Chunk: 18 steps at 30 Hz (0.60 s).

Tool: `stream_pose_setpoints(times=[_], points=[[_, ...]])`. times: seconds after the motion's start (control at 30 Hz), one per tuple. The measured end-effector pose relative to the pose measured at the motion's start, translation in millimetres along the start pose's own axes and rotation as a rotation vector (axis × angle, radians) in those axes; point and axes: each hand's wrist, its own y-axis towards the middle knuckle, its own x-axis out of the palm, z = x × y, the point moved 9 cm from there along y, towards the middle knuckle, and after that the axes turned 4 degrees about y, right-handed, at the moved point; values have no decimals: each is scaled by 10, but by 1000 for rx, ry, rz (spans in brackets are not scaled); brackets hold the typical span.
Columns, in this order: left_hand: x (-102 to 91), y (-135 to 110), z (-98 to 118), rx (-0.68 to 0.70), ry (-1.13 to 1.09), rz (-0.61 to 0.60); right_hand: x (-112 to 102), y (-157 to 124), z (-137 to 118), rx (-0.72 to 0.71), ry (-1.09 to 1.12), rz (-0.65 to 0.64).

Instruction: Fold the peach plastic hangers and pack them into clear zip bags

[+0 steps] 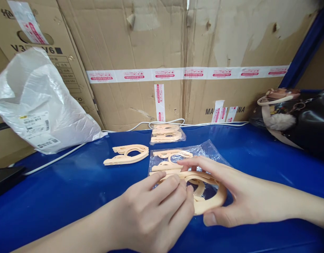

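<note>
Both of my hands are on one peach-coloured folding clothes hanger [213,202], held over a clear plastic bag. My left hand [162,207] has its fingers curled around the near-left part, which it partly hides. From the right, my right hand [227,196] grips the rounded end between thumb and fingers. Beneath them the clear bag [207,151] lies flat with more folded hangers [174,153] in or on it; I cannot tell which. A loose folded hanger [127,154] rests to the left. Farther back is another bagged set of hangers [167,133].
A white shipping bag [43,102] with a label leans at the left by a printed carton [72,63]. Large cardboard [138,98] stands behind the blue table surface [72,186]. A white cable [56,159] runs along the back. A black bag [309,119] sits at right, a dark object [6,179] at left.
</note>
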Motion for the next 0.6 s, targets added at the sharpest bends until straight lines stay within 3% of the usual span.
stream_pose_setpoints(times=[0.17,0.27,0.4,0.5,0.6], points=[[88,8,-116,-28,-40,-50,-108,41,-1,-27,-60,77],[222,-14,-386,-168,-120,-202,-375,48,132,12,-133,150],[358,-157,-779,-330,-134,-338,-884,-50,322,77,-250,247],[504,-287,-925,-328,-69,-431,-1164,-188,459,168,-352,273],[689,-412,-943,-300,-30,-534,-1214,-279,613,251,-357,203]])
